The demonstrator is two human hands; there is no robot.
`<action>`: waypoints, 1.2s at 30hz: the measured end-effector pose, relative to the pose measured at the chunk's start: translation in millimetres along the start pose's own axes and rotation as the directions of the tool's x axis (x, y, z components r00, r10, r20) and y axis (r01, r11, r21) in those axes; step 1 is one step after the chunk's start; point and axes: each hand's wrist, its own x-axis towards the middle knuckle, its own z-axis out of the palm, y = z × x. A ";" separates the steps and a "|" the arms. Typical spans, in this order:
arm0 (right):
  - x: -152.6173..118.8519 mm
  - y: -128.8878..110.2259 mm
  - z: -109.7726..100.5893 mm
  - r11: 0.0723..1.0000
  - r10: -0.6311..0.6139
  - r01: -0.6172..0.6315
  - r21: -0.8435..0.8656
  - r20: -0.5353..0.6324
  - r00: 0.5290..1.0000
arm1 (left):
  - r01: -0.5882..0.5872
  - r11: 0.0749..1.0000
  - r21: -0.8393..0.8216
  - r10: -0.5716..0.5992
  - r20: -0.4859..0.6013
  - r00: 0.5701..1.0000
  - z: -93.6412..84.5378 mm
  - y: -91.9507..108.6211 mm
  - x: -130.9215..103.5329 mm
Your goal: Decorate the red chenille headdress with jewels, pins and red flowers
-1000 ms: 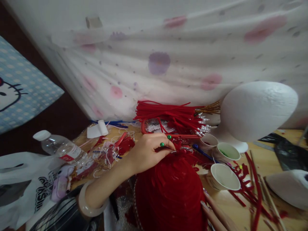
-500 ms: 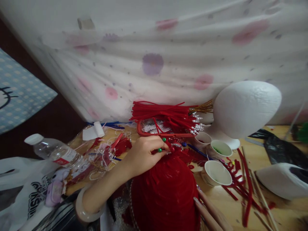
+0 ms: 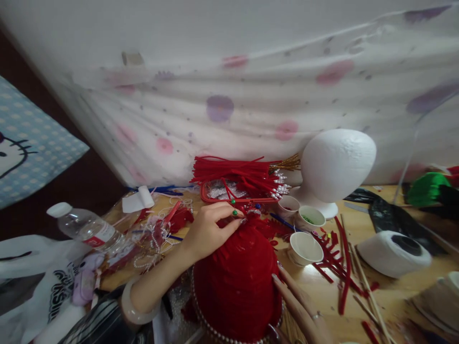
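A red fabric-covered dome (image 3: 240, 282), edged with a string of pearl beads, stands upright at the bottom centre. At its top, my left hand (image 3: 211, 229) pinches a small piece too little to make out, beside green beads (image 3: 234, 212). A bangle circles my left wrist. Against the dome's right side rests my right hand (image 3: 301, 308), its fingers spread along the fabric and a ring on one finger. Just behind the dome's tip are red fabric pieces and a blue bead (image 3: 257, 206).
Behind stands a red basket (image 3: 204, 193) with red stems and pearl sprigs. Paper cups (image 3: 306, 248) and a white foam head (image 3: 337, 165) are to the right, near red strips and sticks. A plastic bottle (image 3: 88, 228) and tangled beads lie left.
The view has shifted, bringing more of the table's right side and the dome's lower beaded edge into sight. More of my right hand shows on the dome; my left hand stays at its top.
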 end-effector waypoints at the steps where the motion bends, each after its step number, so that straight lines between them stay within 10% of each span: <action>1: -0.6 1.1 0.6 1.000 -0.009 0.009 -0.010 0.021 1.000 | 0.004 1.000 -0.001 -0.004 -0.017 1.000 1.3 -0.8 -1.2; 36: -7.0 -5.9 12.7 0.999 0.020 -0.020 0.045 0.010 1.000 | 0.030 0.999 0.022 -0.028 -0.066 0.997 9.8 3.7 -7.2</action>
